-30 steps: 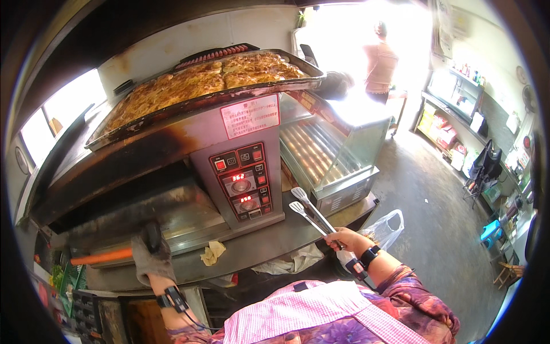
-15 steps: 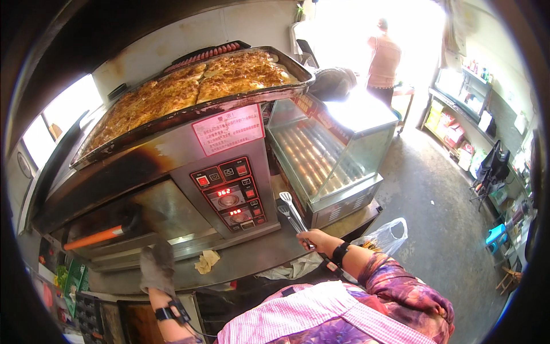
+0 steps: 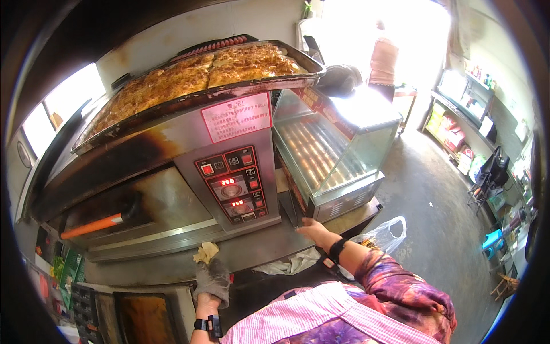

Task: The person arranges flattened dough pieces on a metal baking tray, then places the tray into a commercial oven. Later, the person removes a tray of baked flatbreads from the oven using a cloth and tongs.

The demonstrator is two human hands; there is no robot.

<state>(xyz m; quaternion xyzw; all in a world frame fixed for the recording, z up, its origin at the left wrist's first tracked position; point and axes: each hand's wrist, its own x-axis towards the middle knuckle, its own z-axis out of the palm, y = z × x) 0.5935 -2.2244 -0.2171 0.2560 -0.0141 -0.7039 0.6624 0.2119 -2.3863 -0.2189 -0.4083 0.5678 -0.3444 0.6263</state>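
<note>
A grey cloth mitt [image 3: 211, 280] covers my left hand, and its tip is at the lower edge of a crumpled yellowish cloth [image 3: 206, 252] on the metal counter. The mitt hides those fingers, so whether they grip is unclear. My right hand [image 3: 314, 229] is at the handle end of metal tongs [image 3: 294, 211], its fingers closed around that end. The tongs stand in the gap between a steel oven [image 3: 192, 155] and a glass display warmer [image 3: 326, 149]. On top of the oven lies a large dark tray [image 3: 286, 86] of browned flat bread [image 3: 172, 86].
The oven door has an orange handle [image 3: 91, 226]; red displays glow on its control panel [image 3: 235, 186]. Below the counter are a dark baking pan [image 3: 146, 318] and a white cloth [image 3: 289, 262]. A plastic bag [image 3: 389, 235] hangs at right. Another person [image 3: 384, 60] stands by the bright doorway.
My left hand has moved right, from the oven front to the crumpled cloth. My right hand has lowered the tongs into the gap beside the warmer. The view has shifted slightly.
</note>
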